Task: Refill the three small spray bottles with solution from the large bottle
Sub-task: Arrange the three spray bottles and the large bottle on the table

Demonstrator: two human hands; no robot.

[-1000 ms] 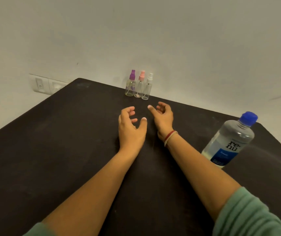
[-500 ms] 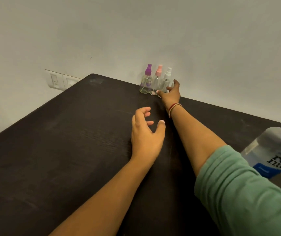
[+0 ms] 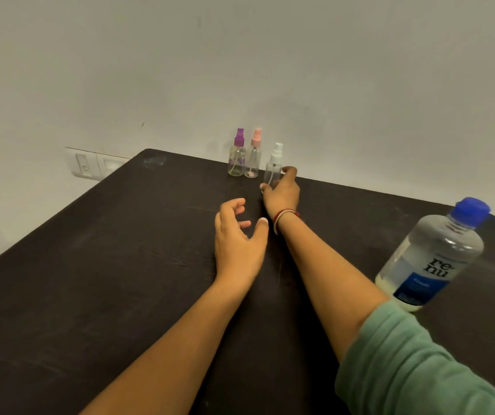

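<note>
Three small clear spray bottles stand at the far edge of the dark table (image 3: 90, 265). The purple-capped bottle (image 3: 237, 154) and the pink-capped bottle (image 3: 254, 154) stay side by side against the wall. My right hand (image 3: 282, 191) grips the body of the white-capped bottle (image 3: 274, 164), which now sits a little nearer and to the right of the other two. My left hand (image 3: 237, 239) hovers over the table, fingers curled apart, holding nothing. The large clear bottle (image 3: 433, 259) with a blue cap and "renu" label stands at the right.
A white wall runs just behind the table's far edge. A white switch plate (image 3: 90, 166) is fixed to the wall at the left, beside the table's far left corner. My green sleeve (image 3: 405, 369) fills the lower right.
My right hand reached from mid-table to the bottle row, closed on the white-capped bottle and drew it away from the other two. My left hand stayed about where it was.
</note>
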